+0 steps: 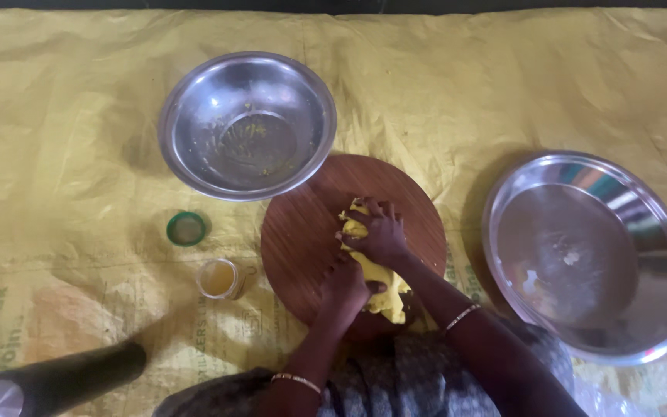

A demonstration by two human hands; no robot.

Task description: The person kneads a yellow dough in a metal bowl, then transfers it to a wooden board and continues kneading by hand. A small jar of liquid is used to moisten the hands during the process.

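Observation:
A long lump of yellow dough (pixel 380 272) lies on a round wooden board (pixel 303 224) in front of me. My right hand (pixel 380 232) presses down on the far end of the dough with its fingers spread and curled over it. My left hand (pixel 343 289) grips the near part of the dough from the left. The middle and near left side of the dough are hidden under both hands. A thin bangle sits on each wrist.
An empty steel bowl (pixel 194 100) with yellow crumbs stands behind the board on the left. A wide steel plate (pixel 658 232) lies to the right. A green lid (pixel 187 228) and small open jar (pixel 220 278) sit left of the board. A dark cylinder (pixel 63 378) lies bottom left. Yellow sheeting (pixel 465 77) covers the floor.

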